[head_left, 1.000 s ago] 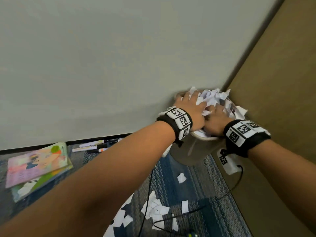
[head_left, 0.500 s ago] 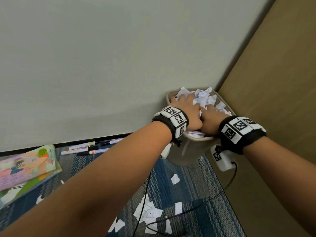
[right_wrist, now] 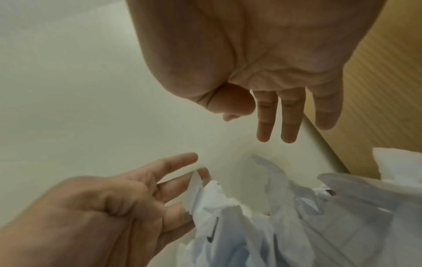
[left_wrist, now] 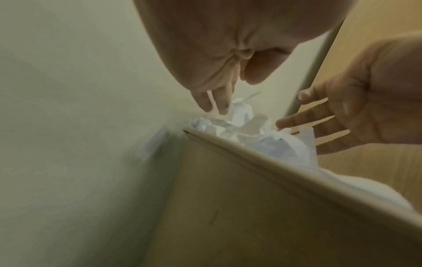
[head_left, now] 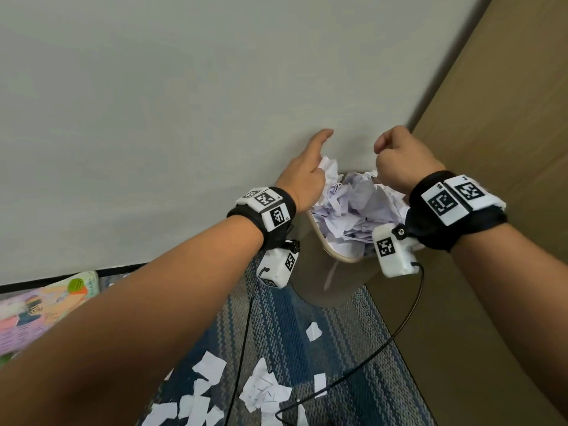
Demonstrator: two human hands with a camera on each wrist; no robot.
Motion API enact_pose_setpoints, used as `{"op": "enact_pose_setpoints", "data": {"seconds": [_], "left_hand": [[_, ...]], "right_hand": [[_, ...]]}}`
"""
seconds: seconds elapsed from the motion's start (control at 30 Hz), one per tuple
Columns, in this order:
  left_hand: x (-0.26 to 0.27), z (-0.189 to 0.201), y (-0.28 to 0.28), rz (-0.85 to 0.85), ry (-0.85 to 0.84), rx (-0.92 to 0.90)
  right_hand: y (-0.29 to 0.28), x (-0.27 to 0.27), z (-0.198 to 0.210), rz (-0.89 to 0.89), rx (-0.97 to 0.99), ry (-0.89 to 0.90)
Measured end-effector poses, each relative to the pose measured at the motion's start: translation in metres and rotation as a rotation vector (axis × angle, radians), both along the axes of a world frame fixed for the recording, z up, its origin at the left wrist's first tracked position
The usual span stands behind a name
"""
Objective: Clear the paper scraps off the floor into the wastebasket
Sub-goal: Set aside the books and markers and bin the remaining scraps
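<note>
A beige wastebasket (head_left: 333, 273) stands in the corner, heaped above its rim (left_wrist: 274, 159) with crumpled white paper (head_left: 356, 207). My left hand (head_left: 307, 167) hovers over the heap's left side with straight, spread fingers (right_wrist: 173, 162), and the top of the paper (right_wrist: 205, 195) brushes them. My right hand (head_left: 399, 161) hangs over the right side, fingers (right_wrist: 276, 126) relaxed and pointing down, holding nothing. Several white paper scraps (head_left: 264, 392) lie on the carpet in front of the basket, one (head_left: 313, 330) close to its base.
A pale wall is straight ahead and a wooden panel (head_left: 507, 149) closes the right side. A colourful book (head_left: 46, 309) lies on the striped carpet (head_left: 368, 379) at the left. Black wrist cables (head_left: 384, 355) trail over the floor scraps.
Both hands were pressing down on the paper in the basket. They have since lifted off it and parted, and the paper has sprung up.
</note>
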State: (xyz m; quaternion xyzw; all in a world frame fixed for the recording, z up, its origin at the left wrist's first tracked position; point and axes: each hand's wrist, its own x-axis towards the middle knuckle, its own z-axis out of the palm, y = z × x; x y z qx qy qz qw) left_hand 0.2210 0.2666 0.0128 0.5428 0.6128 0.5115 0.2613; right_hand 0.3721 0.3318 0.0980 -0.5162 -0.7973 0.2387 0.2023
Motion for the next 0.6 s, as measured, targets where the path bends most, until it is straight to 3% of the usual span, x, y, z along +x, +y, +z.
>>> {"op": "enact_pose_setpoints", "data": {"seconds": [0.1,0.2,0.27,0.37,0.6], "left_hand": [[-0.006,0.004,-0.004,0.06,0.181,-0.095],[0.005,-0.003,-0.01,-0.093,0.574,-0.238],[0.015,-0.008,-0.01,-0.145,0.708,-0.216],[0.018,-0.007,-0.002,-0.097,0.659,-0.071],[-0.005,-0.008,0.001,0.129,0.594,0.026]], "right_hand": [[-0.008,-0.004,0.007,-0.009,0.06,0.057],[-0.014,-0.01,0.011,-0.008,0.101,0.079],[-0.017,-0.013,0.013,0.005,0.103,0.091],[-0.023,-0.014,0.014,0.017,0.114,0.068],[-0.029,-0.02,0.011,0.063,0.123,0.082]]}}
